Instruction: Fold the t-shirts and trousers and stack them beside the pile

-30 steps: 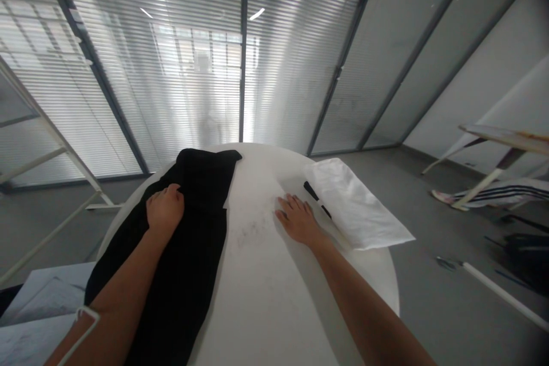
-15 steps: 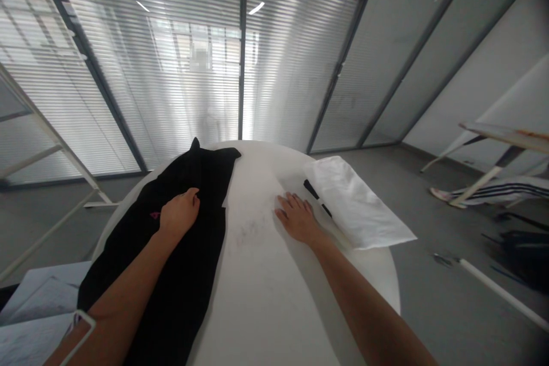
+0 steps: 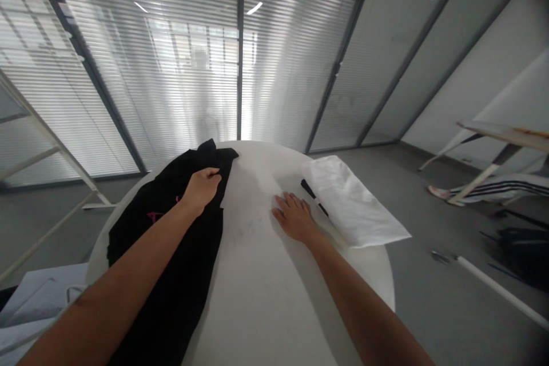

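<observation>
My left hand (image 3: 203,190) is closed in a pinch on a black garment (image 3: 195,257), over its upper part. Pink markings show on the black cloth beside my left wrist. The garment spreads along the left half of a round white table (image 3: 257,291), its near end running out of view at the bottom. My right hand (image 3: 294,217) lies flat on the tabletop with its fingers spread, holding nothing. Just right of those fingers is a black, stick-like item with a white band (image 3: 314,197). It lies against a folded white cloth (image 3: 355,206).
Glass panels with blinds (image 3: 193,86) stand behind the table. A white metal frame (image 3: 55,148) rises at the left, above papers (image 3: 38,297) at lower left. To the right are another table (image 3: 506,134), a person's striped trouser leg (image 3: 497,189) and a white pole (image 3: 501,291) near the floor.
My left hand has moved right and away from me, drawing the garment's left part over and uncovering pink markings. The right hand stays in place on the table.
</observation>
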`<action>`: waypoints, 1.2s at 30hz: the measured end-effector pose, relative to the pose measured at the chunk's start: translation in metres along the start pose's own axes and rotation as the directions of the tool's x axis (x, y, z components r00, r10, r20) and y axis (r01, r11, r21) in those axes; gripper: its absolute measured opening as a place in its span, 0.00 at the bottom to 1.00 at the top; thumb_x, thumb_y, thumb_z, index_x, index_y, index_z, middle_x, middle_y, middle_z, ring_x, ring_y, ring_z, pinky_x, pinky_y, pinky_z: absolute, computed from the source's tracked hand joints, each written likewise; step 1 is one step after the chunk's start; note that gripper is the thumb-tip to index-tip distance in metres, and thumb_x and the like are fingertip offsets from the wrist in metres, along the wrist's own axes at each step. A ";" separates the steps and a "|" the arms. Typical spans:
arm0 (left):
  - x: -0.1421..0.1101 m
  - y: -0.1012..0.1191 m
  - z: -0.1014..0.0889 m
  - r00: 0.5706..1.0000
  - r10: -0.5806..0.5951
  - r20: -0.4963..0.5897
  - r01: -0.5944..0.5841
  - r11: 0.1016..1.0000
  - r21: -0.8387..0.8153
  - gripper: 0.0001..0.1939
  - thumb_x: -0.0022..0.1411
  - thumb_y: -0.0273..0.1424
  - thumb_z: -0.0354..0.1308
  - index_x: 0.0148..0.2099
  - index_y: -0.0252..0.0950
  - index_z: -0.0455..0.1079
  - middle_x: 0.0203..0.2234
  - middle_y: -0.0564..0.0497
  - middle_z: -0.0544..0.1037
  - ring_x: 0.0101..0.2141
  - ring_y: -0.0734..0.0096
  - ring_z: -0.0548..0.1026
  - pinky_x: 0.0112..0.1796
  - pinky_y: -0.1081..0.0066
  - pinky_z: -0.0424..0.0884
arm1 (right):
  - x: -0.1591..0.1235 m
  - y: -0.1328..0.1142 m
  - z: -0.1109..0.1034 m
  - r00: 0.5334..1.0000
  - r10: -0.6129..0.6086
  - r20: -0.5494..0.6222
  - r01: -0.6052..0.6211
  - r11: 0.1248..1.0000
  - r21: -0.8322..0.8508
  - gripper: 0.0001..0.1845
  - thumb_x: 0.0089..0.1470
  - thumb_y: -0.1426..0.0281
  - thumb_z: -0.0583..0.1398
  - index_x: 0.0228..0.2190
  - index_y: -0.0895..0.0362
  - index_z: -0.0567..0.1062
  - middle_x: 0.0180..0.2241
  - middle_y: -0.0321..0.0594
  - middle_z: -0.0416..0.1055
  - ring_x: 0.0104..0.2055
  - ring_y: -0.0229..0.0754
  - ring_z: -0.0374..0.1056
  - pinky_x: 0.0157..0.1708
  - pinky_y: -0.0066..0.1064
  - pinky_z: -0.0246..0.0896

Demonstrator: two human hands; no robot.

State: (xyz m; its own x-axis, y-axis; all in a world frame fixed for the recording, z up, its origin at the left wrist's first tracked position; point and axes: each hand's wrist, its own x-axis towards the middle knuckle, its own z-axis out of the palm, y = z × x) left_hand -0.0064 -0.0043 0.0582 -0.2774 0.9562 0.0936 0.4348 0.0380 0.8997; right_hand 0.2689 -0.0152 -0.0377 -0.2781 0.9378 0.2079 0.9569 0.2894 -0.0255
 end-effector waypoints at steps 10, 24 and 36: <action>-0.005 0.061 0.099 0.990 0.004 0.138 0.042 0.942 -0.333 0.25 0.57 0.25 0.54 0.58 0.30 0.69 0.47 0.41 0.79 0.45 0.61 0.77 0.46 0.63 0.72 | 0.003 0.001 0.000 1.000 0.029 0.001 -0.029 0.998 0.057 0.27 0.64 0.54 0.48 0.60 0.49 0.63 0.63 0.46 0.57 0.65 0.54 0.51 0.60 0.53 0.43; -0.051 0.019 0.048 0.908 0.149 0.391 -0.380 0.682 0.624 0.21 0.63 0.38 0.48 0.53 0.33 0.68 0.46 0.35 0.74 0.46 0.52 0.75 0.47 0.59 0.68 | 0.005 0.003 -0.009 0.997 0.080 -0.001 -0.079 0.981 0.179 0.20 0.60 0.70 0.50 0.53 0.53 0.68 0.56 0.44 0.67 0.60 0.48 0.58 0.59 0.42 0.49; -0.091 -0.015 0.021 0.817 0.008 0.576 -0.420 0.693 0.586 0.17 0.62 0.44 0.48 0.36 0.40 0.73 0.31 0.44 0.79 0.32 0.57 0.77 0.33 0.65 0.66 | -0.014 -0.035 -0.042 0.993 -0.081 0.086 0.059 0.971 0.232 0.24 0.60 0.56 0.54 0.55 0.51 0.66 0.46 0.43 0.75 0.49 0.51 0.70 0.49 0.40 0.57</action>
State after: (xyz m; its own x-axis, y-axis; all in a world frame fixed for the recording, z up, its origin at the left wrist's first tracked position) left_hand 0.0302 -0.0860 0.0272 0.2703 0.9491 -0.1617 0.9199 -0.2051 0.3342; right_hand 0.2428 -0.0461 0.0017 -0.3613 0.9241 0.1245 0.8929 0.3813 -0.2395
